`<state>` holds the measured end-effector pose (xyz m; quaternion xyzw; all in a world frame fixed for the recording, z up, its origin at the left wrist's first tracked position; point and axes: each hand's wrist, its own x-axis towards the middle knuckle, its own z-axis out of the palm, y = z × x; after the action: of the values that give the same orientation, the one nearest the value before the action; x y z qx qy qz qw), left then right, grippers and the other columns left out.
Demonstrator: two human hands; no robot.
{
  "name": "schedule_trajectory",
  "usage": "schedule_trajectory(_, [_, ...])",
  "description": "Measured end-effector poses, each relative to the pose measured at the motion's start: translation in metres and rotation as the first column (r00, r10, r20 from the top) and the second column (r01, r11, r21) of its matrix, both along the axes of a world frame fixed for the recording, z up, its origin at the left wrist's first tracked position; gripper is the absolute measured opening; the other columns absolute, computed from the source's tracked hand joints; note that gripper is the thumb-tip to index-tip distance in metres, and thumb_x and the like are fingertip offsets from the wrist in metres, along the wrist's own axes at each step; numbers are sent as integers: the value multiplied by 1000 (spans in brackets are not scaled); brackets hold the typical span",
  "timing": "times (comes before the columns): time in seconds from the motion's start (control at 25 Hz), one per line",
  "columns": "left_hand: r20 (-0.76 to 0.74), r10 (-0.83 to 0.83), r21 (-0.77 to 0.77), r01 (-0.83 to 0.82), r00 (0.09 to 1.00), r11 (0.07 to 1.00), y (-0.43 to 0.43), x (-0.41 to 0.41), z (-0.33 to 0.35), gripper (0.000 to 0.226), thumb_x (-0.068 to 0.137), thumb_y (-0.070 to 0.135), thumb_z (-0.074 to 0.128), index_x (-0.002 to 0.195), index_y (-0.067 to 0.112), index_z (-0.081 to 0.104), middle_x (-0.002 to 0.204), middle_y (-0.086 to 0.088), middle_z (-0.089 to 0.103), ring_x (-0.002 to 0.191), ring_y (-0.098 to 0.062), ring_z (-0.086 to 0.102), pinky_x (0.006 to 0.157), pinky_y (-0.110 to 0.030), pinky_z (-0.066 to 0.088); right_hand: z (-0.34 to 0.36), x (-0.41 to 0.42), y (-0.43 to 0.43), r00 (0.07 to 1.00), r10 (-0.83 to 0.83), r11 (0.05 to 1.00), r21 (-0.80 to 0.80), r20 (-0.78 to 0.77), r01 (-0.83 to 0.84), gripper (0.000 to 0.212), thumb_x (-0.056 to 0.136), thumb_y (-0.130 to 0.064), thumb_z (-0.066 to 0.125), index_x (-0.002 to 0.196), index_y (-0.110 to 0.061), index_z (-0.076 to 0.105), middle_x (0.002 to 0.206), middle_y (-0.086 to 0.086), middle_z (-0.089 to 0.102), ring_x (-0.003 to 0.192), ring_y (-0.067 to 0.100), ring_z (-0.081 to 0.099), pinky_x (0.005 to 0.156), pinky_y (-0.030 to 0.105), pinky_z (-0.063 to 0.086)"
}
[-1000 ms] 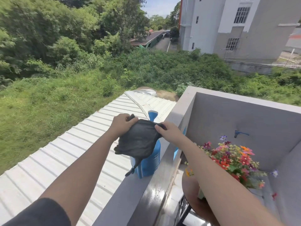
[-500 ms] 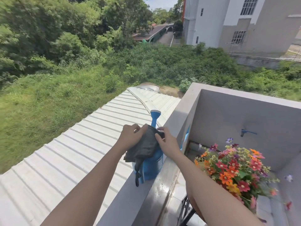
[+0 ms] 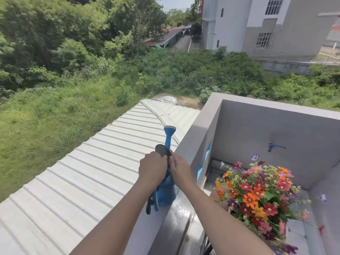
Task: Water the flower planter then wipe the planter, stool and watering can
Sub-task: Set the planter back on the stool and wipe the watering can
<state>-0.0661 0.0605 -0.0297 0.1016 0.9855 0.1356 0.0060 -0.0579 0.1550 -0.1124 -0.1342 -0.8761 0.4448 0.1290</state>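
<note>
A blue watering can (image 3: pixel 166 194) stands on the wet balcony ledge (image 3: pixel 176 218), its spout pointing away over the roof. A dark grey cloth (image 3: pixel 162 151) is bunched on top of the can. My left hand (image 3: pixel 152 167) and my right hand (image 3: pixel 179 169) both grip the cloth, close together above the can's body. A cloth corner hangs down the can's left side. The planter of red, orange and purple flowers (image 3: pixel 257 194) stands lower right inside the balcony; its pot and the stool are mostly hidden by my right arm.
A white corrugated metal roof (image 3: pixel 82 177) slopes away left of the ledge. Grey balcony walls (image 3: pixel 257 137) enclose the corner, with a blue tap (image 3: pixel 276 146) on the far wall. Grass, bushes and buildings lie beyond.
The cloth was spread wide between my hands a second ago. My hands have come together and bunched it up on top of the can. The view has tilted down.
</note>
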Motion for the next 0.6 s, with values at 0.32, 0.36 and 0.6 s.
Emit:
schedule_trajectory(0.32, [-158, -159, 163, 184, 975, 969, 13, -1, 69, 43, 95, 37, 42, 95, -2, 60, 100, -22, 66, 99, -38, 58, 79, -36, 42, 69, 16, 10, 962, -196, 966, -208, -191, 155, 44, 98, -35, 24, 139, -25, 39, 144, 3, 43, 134, 20, 36, 110, 42, 31])
schedule_trajectory(0.36, [-187, -192, 190, 227, 963, 955, 22, 2, 88, 42, 95, 38, 43, 89, -1, 60, 96, -22, 65, 96, -38, 58, 76, -36, 42, 91, 22, 21, 950, -222, 965, -188, -220, 182, 47, 98, -36, 23, 140, -22, 38, 146, 2, 41, 136, 21, 33, 112, 43, 29])
schedule_trajectory(0.6, [-308, -392, 322, 483, 867, 814, 112, 66, 168, 41, 93, 36, 49, 65, 6, 49, 67, -11, 54, 69, -29, 50, 59, -30, 31, 177, 105, 115, 835, -413, 882, 68, -364, 466, 56, 97, -40, 18, 140, -8, 34, 151, 7, 33, 140, 26, 26, 114, 47, 19])
